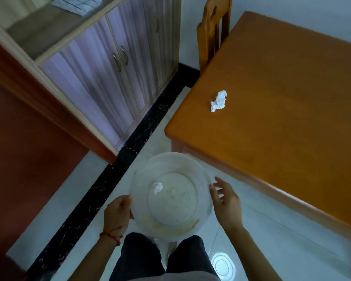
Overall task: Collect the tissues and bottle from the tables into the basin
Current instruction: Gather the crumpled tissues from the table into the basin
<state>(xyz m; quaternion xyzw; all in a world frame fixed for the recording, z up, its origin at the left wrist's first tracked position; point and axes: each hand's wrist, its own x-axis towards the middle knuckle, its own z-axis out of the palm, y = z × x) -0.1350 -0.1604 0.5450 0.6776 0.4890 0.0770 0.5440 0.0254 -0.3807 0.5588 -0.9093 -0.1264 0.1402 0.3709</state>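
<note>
The left hand (118, 212) grips the rim of the translucent white round plastic basin (201, 177) at its 9 o'clock side, fingers curled closed around the edge. The right hand (227, 201) is open with fingers spread, beside the rim at 3 o'clock; contact cannot be told. Inside the basin, one small crumpled white tissue (157, 188) lies at about 10 o'clock. At 1 o'clock from the basin, a second crumpled white tissue (218, 101) lies on the orange wooden table (282, 110), near its left edge.
</note>
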